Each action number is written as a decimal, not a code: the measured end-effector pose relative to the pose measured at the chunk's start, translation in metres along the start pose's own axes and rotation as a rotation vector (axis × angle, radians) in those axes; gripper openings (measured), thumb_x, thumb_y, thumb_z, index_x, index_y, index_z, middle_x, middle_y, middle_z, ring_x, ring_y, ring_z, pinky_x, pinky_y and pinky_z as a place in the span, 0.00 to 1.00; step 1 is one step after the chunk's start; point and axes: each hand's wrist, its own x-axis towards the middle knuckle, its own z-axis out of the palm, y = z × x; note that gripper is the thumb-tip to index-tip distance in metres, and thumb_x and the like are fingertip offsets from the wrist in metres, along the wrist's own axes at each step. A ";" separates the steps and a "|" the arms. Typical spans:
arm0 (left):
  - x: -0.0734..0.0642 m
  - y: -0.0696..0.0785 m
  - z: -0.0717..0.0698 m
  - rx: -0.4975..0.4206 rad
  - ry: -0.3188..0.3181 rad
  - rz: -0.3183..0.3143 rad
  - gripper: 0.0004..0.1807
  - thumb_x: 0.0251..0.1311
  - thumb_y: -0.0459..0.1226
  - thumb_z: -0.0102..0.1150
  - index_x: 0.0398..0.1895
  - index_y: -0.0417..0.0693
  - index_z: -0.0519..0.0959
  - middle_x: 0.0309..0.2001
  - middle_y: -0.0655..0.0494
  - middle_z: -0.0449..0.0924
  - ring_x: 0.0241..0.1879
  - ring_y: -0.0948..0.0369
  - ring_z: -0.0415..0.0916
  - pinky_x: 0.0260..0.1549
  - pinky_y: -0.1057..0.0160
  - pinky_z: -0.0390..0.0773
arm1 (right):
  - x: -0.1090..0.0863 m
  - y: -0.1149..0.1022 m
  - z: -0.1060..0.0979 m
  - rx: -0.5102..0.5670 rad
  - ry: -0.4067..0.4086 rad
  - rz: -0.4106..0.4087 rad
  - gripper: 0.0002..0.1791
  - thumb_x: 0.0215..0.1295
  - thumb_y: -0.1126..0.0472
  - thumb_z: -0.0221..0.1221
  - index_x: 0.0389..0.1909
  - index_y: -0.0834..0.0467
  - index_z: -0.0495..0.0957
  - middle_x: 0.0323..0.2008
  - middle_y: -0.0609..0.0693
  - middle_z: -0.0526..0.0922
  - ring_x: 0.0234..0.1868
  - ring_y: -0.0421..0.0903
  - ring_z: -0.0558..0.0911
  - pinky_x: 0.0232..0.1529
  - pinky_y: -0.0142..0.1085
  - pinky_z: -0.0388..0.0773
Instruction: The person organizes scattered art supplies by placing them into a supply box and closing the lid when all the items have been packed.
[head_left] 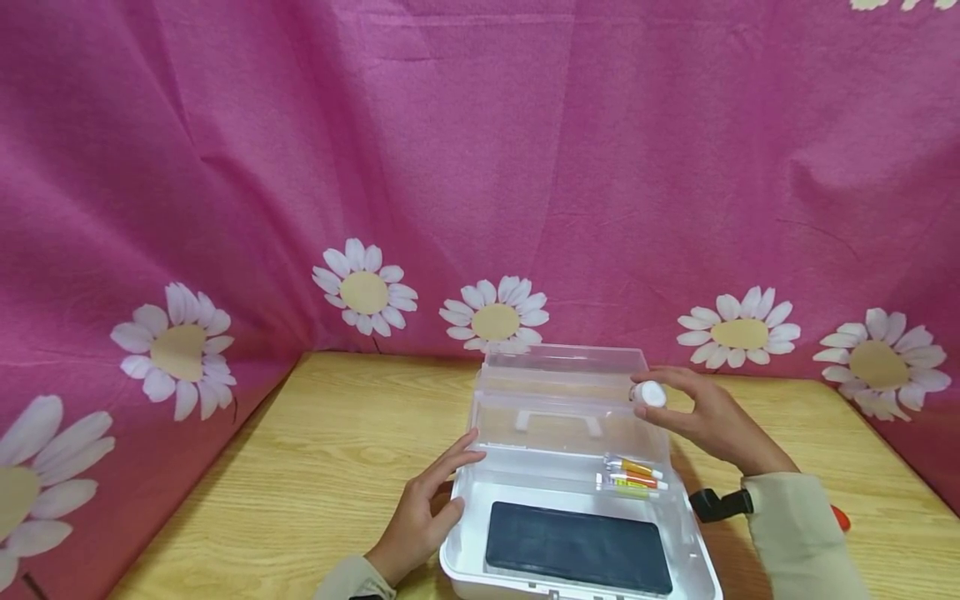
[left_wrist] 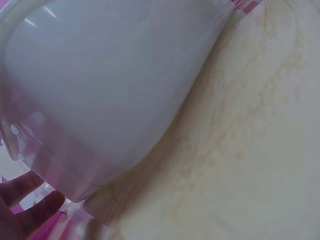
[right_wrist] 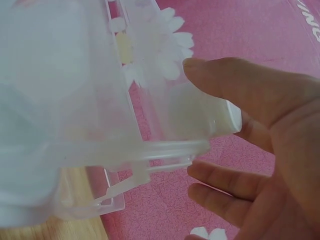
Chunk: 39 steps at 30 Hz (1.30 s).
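Observation:
A white plastic box [head_left: 468,521] stands with its see-through lid [head_left: 555,383] folded back. In it lie a dark flat rectangular thing [head_left: 577,546] and several small clear tubes [head_left: 633,477] with orange, red and yellow contents. My right hand [head_left: 705,417] pinches a small white-capped bottle [head_left: 649,393] between thumb and fingers, above the lid's right edge. In the right wrist view, the bottle [right_wrist: 225,117] is partly blurred behind the thumb. With fingers spread, my left hand [head_left: 423,508] touches the box's left side; two of its fingers [left_wrist: 42,207] show at the box corner in the left wrist view.
The box is on a wood-grain table [head_left: 337,433]. A pink cloth [head_left: 480,167] with daisies hangs behind the table and along its left side. Part of a red object [head_left: 841,518] shows beside my right sleeve.

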 end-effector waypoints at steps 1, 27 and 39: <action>0.000 0.000 0.000 0.000 0.000 -0.003 0.34 0.54 0.18 0.47 0.66 0.47 0.69 0.74 0.53 0.55 0.68 0.52 0.62 0.54 0.58 0.75 | 0.000 0.000 0.000 0.001 -0.005 0.003 0.27 0.59 0.48 0.65 0.58 0.52 0.76 0.60 0.57 0.75 0.63 0.60 0.69 0.53 0.68 0.66; 0.000 0.000 0.000 -0.007 0.004 -0.025 0.34 0.54 0.17 0.46 0.66 0.45 0.69 0.74 0.52 0.55 0.68 0.54 0.62 0.54 0.55 0.75 | -0.002 0.003 -0.001 0.003 -0.045 0.097 0.29 0.61 0.45 0.62 0.60 0.57 0.75 0.64 0.61 0.70 0.64 0.64 0.66 0.53 0.70 0.64; 0.000 0.000 0.000 -0.002 0.005 -0.029 0.34 0.54 0.18 0.47 0.66 0.47 0.69 0.74 0.55 0.55 0.67 0.55 0.63 0.53 0.59 0.75 | -0.002 0.002 -0.001 0.012 -0.051 0.107 0.29 0.62 0.45 0.62 0.60 0.56 0.75 0.63 0.60 0.71 0.64 0.63 0.67 0.54 0.69 0.64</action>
